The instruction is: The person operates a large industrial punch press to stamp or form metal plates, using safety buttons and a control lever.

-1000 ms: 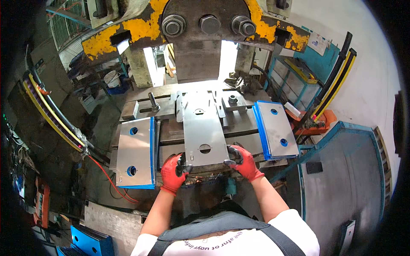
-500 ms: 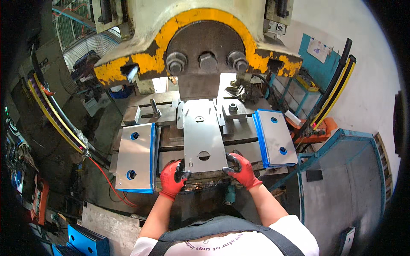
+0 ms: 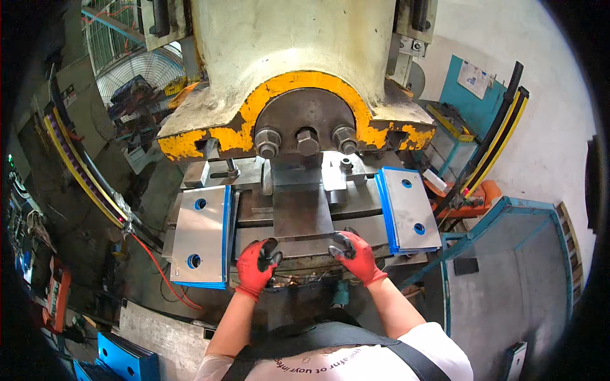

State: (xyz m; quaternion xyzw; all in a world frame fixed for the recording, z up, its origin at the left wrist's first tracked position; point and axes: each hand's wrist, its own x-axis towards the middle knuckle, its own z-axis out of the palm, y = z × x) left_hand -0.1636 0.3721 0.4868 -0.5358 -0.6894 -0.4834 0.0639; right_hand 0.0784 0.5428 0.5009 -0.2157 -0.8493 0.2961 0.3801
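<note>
In a red work glove with black fingertips, my left hand (image 3: 257,265) hovers at the press bed's near edge, fingers curved and apart from the thumb. Opposite it, my right hand (image 3: 358,257), gloved alike, has its fingers parted too. Nothing shows between the fingers of either hand. A plain grey metal block (image 3: 302,213) lies between and just beyond them. Over its far part hangs the lowered press ram (image 3: 305,120), with yellow chipped paint and large bolts. The holed silver sheet is not recognizable now; a bright metal patch (image 3: 334,176) shows beside the tooling.
Stacks of holed metal plates with blue edges stand at left (image 3: 200,235) and right (image 3: 412,209). Yellow-and-black guard posts flank the press, left (image 3: 82,168) and right (image 3: 499,140). A blue-framed cart (image 3: 502,273) is at right. More blue plates (image 3: 130,359) lie lower left.
The press ram has come down over the tooling. The silver sheet between my hands has gone from sight, baring the grey block. My hands have hardly moved.
</note>
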